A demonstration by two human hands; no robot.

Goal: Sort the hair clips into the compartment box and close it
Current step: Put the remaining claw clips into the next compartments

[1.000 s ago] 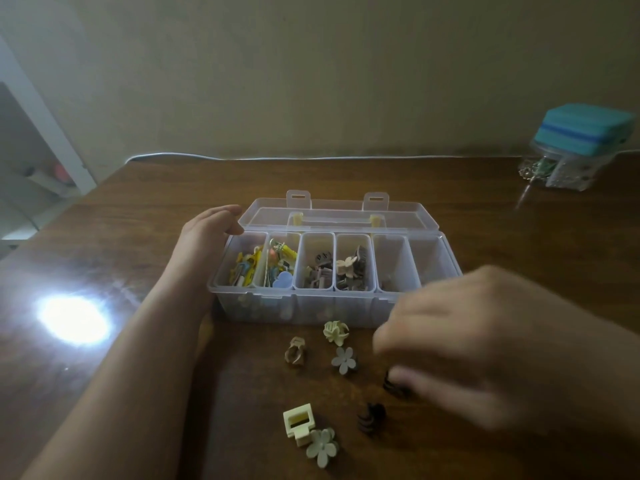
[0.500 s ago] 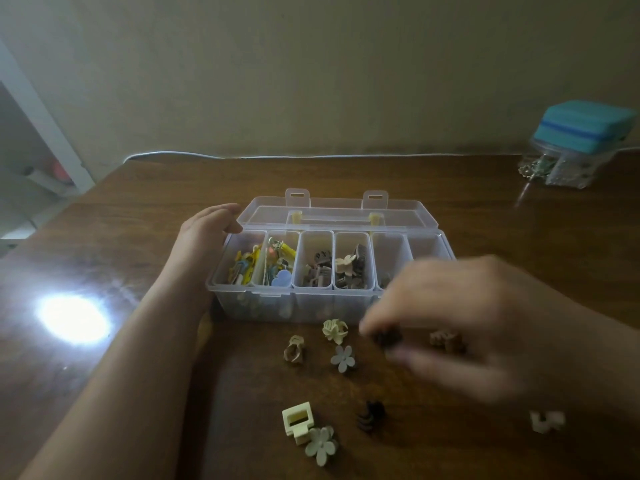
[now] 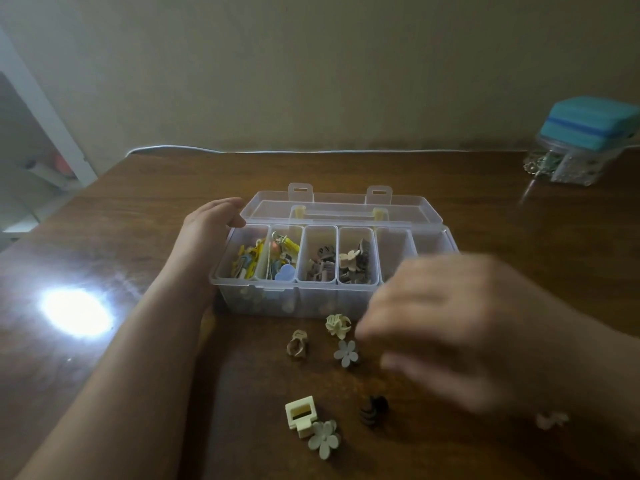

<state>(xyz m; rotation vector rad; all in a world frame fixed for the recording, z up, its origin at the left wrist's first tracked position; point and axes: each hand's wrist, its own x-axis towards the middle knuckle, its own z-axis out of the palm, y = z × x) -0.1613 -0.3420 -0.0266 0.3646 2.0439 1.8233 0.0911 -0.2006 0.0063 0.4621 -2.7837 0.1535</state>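
Box [image 3: 311,299]: lid laid back open; four left compartments hold clips, the two at right look bare.
Left hand [image 3: 211,226]: rested against the box's left end, fingers relaxed.
Right hand [image 3: 450,327]: blurred over the box's front right; grip cannot be told.
Change: a dark clip was pinched off the table a second ago and lifted toward the box.
Loose clips: cream claw [image 3: 337,325], tan [image 3: 297,348], grey flower [image 3: 345,353], dark [image 3: 373,409], square [image 3: 300,414], pale flower [image 3: 323,438].
Progress: sorting partly done; closing not yet due.

Compartment box [image 3: 311,299] lid open, two right compartments unblocked from above. Right hand [image 3: 446,327] blurred, hovers over box's front right corner. Left hand [image 3: 211,230] against box's left end. Loose hair clips [image 3: 337,325] crowd table [image 3: 138,202] in front; bare wood behind box, teal-lidded container [image 3: 585,140] far right.
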